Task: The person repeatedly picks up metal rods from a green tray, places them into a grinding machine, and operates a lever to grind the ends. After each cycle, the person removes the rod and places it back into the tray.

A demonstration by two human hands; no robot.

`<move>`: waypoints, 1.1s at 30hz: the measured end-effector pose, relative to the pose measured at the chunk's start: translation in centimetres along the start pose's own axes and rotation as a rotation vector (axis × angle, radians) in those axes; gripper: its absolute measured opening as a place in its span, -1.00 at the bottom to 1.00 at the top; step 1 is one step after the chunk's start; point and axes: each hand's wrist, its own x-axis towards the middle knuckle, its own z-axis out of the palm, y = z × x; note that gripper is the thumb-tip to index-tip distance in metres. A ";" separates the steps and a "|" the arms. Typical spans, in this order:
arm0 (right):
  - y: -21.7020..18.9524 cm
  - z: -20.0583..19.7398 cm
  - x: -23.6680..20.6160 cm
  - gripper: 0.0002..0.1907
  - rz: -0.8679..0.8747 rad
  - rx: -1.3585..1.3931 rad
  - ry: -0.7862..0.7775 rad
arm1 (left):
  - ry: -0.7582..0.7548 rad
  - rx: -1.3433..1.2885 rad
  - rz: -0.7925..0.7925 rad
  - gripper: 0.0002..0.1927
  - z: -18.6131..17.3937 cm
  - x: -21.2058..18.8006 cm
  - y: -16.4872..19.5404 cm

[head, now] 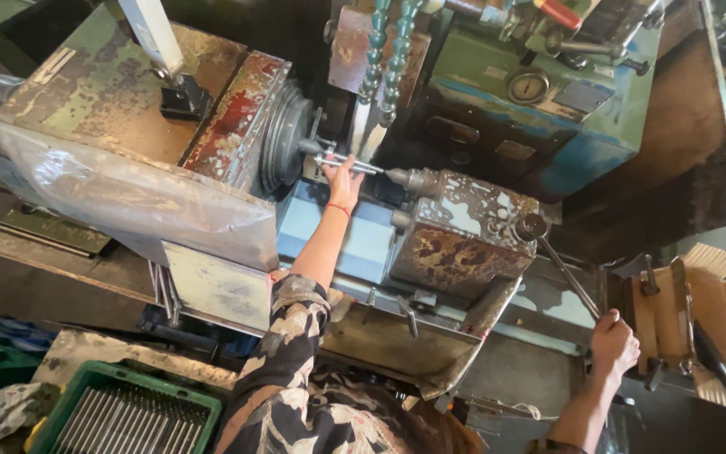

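Left hand point(344, 181) pinches a rod point(348, 162) set between chuck point(287, 134) and tailstock point(464, 231); right hand point(613, 343) grips the lever point(566, 277). Rod seated, apparently not yet clamped.

a metalworking shop: a worn lathe point(212, 160) with flaking green and red paint, its chuck point(283, 134) and tailstock point(464, 235) rust-stained, segmented coolant hoses point(384, 59) overhead, and a green crate point(128, 412) of steel rods below the lathe's near edge.
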 end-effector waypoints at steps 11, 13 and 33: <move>1.7 0.1 -1.2 -0.39 -0.062 0.156 0.070 | -0.013 0.008 0.020 -0.22 0.0 -0.2 -0.2; 2.1 -0.1 -1.4 -0.39 -0.033 0.069 0.062 | 0.020 0.028 0.007 -0.23 0.1 -0.4 -0.2; 6.0 11.5 -31.0 -0.66 1.269 1.252 0.126 | -0.255 0.310 0.412 -0.75 4.8 -7.9 2.4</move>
